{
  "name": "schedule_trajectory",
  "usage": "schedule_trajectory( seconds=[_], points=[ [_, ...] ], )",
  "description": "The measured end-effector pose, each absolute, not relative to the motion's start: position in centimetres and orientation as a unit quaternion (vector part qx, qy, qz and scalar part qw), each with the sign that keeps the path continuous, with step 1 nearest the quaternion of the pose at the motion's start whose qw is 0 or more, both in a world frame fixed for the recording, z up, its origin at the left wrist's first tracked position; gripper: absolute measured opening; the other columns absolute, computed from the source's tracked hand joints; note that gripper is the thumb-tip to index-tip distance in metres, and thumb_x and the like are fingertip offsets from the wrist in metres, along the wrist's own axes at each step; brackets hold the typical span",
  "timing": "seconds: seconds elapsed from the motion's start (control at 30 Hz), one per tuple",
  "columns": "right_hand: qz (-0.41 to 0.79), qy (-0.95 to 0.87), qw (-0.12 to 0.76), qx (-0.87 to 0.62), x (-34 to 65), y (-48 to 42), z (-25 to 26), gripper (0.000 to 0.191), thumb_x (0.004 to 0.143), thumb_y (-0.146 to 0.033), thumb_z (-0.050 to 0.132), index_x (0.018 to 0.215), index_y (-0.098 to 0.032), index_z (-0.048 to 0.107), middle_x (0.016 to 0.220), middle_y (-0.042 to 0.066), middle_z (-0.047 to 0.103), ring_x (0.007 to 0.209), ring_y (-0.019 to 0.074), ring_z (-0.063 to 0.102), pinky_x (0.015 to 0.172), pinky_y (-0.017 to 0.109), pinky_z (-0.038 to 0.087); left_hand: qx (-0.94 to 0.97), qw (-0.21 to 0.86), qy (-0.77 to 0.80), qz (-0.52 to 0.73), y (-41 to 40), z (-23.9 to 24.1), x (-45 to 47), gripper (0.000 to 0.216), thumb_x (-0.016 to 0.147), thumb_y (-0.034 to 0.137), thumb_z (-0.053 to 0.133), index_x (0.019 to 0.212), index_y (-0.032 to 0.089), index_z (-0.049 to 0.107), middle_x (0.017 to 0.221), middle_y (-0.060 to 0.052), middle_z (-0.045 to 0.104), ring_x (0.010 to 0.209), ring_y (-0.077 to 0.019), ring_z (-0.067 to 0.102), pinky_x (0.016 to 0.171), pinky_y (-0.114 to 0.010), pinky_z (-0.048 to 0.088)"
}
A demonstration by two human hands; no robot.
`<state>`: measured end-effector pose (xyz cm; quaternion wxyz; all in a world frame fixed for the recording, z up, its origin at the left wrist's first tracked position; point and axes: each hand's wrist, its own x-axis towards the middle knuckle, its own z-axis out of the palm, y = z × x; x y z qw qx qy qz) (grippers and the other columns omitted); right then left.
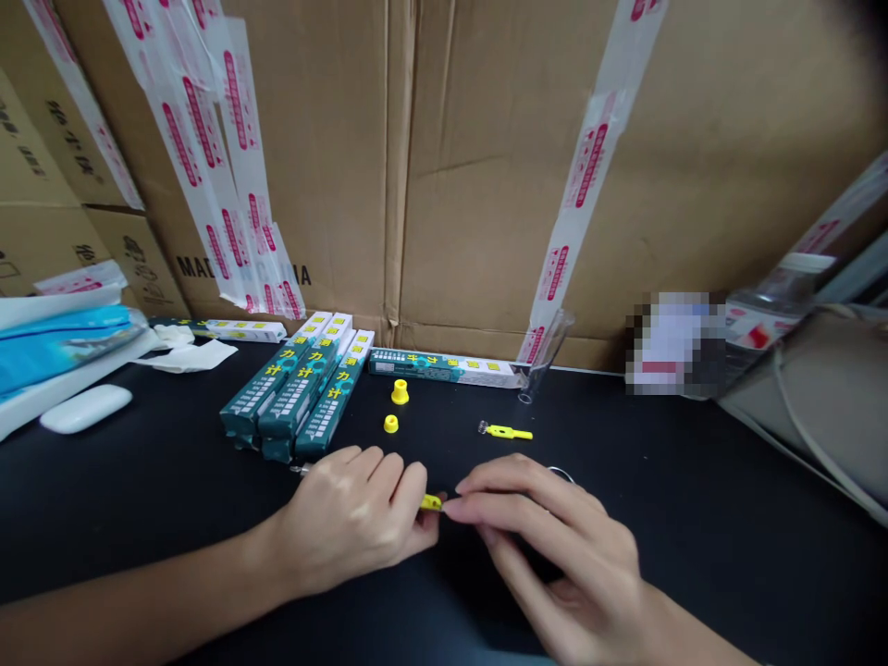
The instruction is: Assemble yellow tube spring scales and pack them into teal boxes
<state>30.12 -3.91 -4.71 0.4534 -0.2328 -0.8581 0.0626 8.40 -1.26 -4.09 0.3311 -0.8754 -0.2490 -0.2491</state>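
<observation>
My left hand (353, 523) and my right hand (548, 546) meet over the black table (694, 518), fingers pinched together on a small yellow part (431, 502) between them. A thin metal tip (300, 470) sticks out behind my left hand. Beyond the hands lie two yellow caps (399, 392) (390, 424) and a yellow piece with a metal hook (506, 432). A metal ring (563, 474) peeks out behind my right hand. A clear plastic tube (545, 356) leans against the cardboard.
Three green and white boxes (298, 388) lie side by side at left, another one (444, 367) along the cardboard wall (486, 185). A white oval object (85, 408), paper scraps and a blue packet (55, 342) sit far left. A grey tray edge (805, 407) is at right.
</observation>
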Motion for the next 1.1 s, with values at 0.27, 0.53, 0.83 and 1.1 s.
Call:
schedule_trajectory(
  seconds=[0.27,0.53,0.83,1.1],
  points=[
    [0.174,-0.804,0.501,-0.269,29.1,-3.8,-5.4,0.026,0.091,0.004,0.054,0.096,-0.017,0.069,0.088,0.005,0.07,0.08,0.0136,0.069,0.072,0.021,0.056,-0.902,0.301,-0.167,-0.259,-0.8,-4.9,8.5,0.038,0.091,0.03,0.055,0.054,0.021,0.054,0.043,0.003,0.049,0.036,-0.0161,0.048,0.038,-0.033,0.031],
    [0.137,-0.852,0.467,-0.194,29.7,-3.9,-4.3,0.02,0.089,0.0,0.059,0.101,-0.01,0.07,0.098,0.012,0.07,0.089,0.0165,0.07,0.08,0.023,0.057,-0.914,0.248,-0.17,-0.273,-0.4,-5.0,7.9,0.043,0.096,0.02,0.045,0.054,0.02,0.056,0.044,0.003,0.052,0.036,-0.0143,0.05,0.038,-0.033,0.031],
    [0.148,-0.853,0.42,-0.272,30.0,-3.5,-5.5,0.009,0.094,-0.01,0.063,0.101,-0.015,0.065,0.089,0.005,0.069,0.079,0.0149,0.067,0.072,0.024,0.053,-0.903,0.248,-0.214,-0.278,-0.5,-4.9,7.8,0.037,0.089,0.026,0.051,0.053,0.019,0.056,0.044,0.002,0.05,0.037,-0.0148,0.051,0.039,-0.031,0.033],
    [0.222,-0.852,0.351,-0.318,28.9,-3.3,-5.3,0.018,0.095,-0.032,0.064,0.103,-0.017,0.067,0.086,0.004,0.068,0.078,0.0168,0.063,0.07,0.026,0.05,-0.912,0.256,-0.206,-0.244,-0.7,-4.9,8.1,0.038,0.099,0.026,0.042,0.066,0.018,0.059,0.052,0.001,0.054,0.043,-0.0176,0.053,0.043,-0.034,0.034]
  ],
)
